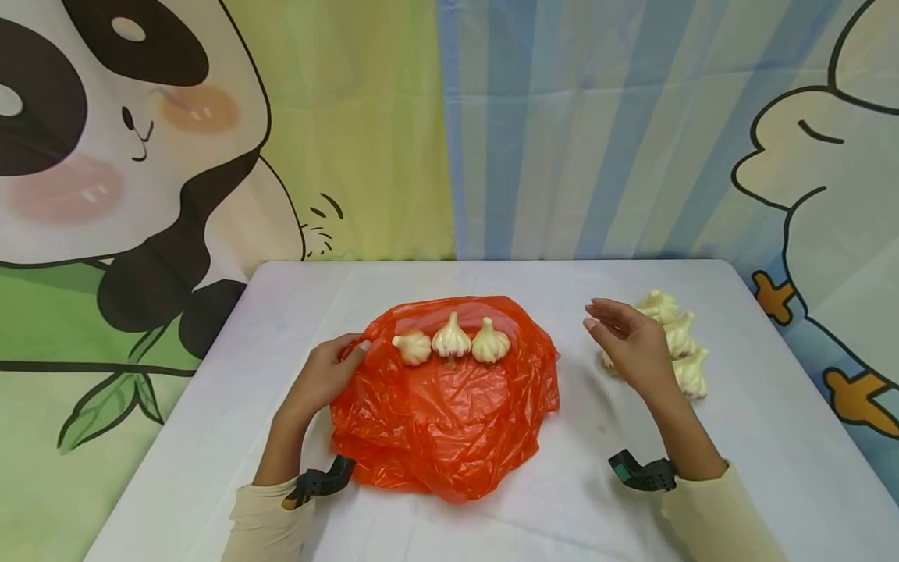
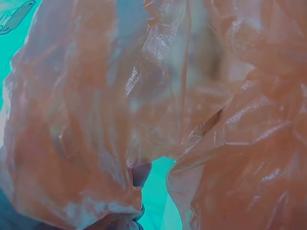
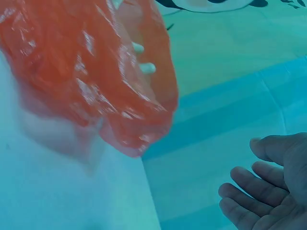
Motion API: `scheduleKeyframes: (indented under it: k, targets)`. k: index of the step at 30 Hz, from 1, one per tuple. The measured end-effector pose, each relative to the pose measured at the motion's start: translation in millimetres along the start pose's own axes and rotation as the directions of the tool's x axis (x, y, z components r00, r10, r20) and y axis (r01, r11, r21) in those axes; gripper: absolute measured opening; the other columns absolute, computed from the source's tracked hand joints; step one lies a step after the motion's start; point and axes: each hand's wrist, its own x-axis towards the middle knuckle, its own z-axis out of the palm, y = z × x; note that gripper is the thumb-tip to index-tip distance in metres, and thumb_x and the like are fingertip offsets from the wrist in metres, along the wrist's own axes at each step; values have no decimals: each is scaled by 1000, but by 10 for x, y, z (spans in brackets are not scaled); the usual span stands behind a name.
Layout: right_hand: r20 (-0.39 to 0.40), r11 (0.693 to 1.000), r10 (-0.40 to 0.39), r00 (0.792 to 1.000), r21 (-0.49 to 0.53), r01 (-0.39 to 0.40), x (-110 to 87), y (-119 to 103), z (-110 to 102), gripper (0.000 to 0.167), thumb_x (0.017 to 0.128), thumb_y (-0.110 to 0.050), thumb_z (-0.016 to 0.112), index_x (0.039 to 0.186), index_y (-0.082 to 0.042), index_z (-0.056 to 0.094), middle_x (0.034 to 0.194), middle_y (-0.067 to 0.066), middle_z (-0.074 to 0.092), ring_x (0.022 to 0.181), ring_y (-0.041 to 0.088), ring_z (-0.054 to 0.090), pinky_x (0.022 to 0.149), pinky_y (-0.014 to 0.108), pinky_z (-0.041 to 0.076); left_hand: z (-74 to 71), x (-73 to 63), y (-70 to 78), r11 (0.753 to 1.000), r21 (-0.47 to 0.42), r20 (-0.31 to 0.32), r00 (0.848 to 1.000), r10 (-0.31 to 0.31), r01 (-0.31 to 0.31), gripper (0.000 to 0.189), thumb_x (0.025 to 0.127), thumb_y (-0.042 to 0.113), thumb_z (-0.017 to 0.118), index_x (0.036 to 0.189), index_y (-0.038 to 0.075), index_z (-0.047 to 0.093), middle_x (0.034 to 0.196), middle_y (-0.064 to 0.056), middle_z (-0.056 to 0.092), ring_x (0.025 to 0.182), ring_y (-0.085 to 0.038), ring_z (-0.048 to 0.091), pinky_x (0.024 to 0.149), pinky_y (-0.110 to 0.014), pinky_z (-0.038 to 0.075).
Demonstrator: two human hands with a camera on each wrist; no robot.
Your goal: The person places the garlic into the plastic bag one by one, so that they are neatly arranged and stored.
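A crinkled red plastic bag (image 1: 463,421) lies spread on the table, its mouth facing up. Three pale garlic bulbs (image 1: 452,337) sit in a row at its far part. My left hand (image 1: 325,376) pinches the bag's left edge between thumb and fingers; in the left wrist view the film hides most of that hand. Over to the right, several more garlic bulbs (image 1: 680,337) are grouped on the table. My right hand (image 1: 635,347) hovers just left of this group, partly covering it, fingers loosely bent and holding nothing. The right wrist view shows its bare palm and fingers (image 3: 254,187).
The white table (image 1: 562,507) ends at a back edge against a cloth backdrop (image 1: 555,125) with cartoon animals and stripes. A black wrist camera (image 1: 323,478) is strapped to the left wrist, and another black camera (image 1: 642,472) to the right.
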Motion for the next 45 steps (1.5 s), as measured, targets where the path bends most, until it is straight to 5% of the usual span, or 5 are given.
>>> scheduleKeyframes:
  k: [10,21,29,38,45]
  targets:
    - [-126,991,39,991,-125,-55,-22,123,-229,39,94,-18,65,128,0,60,118,14,66,108,30,62,84,10,45,-5,5,-7,1000,-3,1,1000,9,-9,43,101,37,50,133,9,59,124,-12,62,102,-27,61,86,-46,53]
    - [-197,996,73,978,-39,-82,-43,317,-271,38,92,-11,68,125,4,61,117,21,65,103,10,62,83,9,45,-4,-5,2,1000,1,2,1000,9,-9,41,101,34,50,133,9,59,125,-12,62,102,-27,61,86,-47,53]
    - [-152,978,150,977,-120,-169,-43,439,-244,38,93,-16,67,125,4,61,118,19,64,110,31,61,83,11,47,-10,-7,12,1000,-3,4,1000,24,-24,40,102,33,50,132,9,59,123,-12,62,100,-27,62,85,-46,54]
    - [-74,967,185,980,-162,-194,-68,521,-226,44,95,-25,64,127,5,58,121,24,61,114,37,58,79,8,45,-17,-17,22,1000,-12,10,1000,22,-22,41,101,33,50,132,7,59,123,-13,62,99,-27,61,85,-45,54]
    - [-54,951,181,982,-244,-189,-85,541,-233,43,96,-25,63,124,7,60,117,29,62,108,42,60,64,8,41,-28,-16,29,999,-8,1,999,45,-45,39,102,31,50,131,8,60,121,-12,63,99,-27,61,85,-46,53]
